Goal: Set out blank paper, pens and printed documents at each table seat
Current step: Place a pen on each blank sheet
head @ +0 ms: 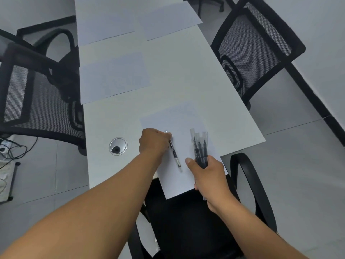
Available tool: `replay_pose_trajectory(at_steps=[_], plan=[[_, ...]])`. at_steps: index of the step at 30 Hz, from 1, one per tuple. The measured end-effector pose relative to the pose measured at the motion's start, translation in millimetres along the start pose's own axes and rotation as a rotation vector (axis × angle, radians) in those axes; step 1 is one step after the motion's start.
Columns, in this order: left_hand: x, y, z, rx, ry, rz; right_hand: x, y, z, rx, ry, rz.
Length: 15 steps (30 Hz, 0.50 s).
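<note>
One pen lies on the near sheet — other sheets lie behind, leftward

A long white table carries four sheets of paper. The nearest sheet lies directly under the fingers of the left hand and overhangs the table's near edge. A pen lies on this sheet, its upper end at those fingers. A round metal cable grommet is set into the table left of the fingers. Beyond the fingers, a second sheet lies to the left, and two more, and, lie side by side farther away.
</note>
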<state>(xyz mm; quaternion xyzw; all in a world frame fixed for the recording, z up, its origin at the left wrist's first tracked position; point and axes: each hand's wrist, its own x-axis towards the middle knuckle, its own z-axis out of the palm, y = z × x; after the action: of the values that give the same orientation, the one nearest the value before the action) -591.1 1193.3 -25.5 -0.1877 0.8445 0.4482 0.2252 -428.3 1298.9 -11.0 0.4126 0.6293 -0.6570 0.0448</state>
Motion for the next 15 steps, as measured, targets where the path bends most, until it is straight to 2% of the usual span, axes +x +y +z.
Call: replay_pose_trajectory(at_steps=[15], plan=[[19, 3, 8, 0.082, 0.002, 0.008, 3, 4, -1, 0.046, -0.019, 0.049]])
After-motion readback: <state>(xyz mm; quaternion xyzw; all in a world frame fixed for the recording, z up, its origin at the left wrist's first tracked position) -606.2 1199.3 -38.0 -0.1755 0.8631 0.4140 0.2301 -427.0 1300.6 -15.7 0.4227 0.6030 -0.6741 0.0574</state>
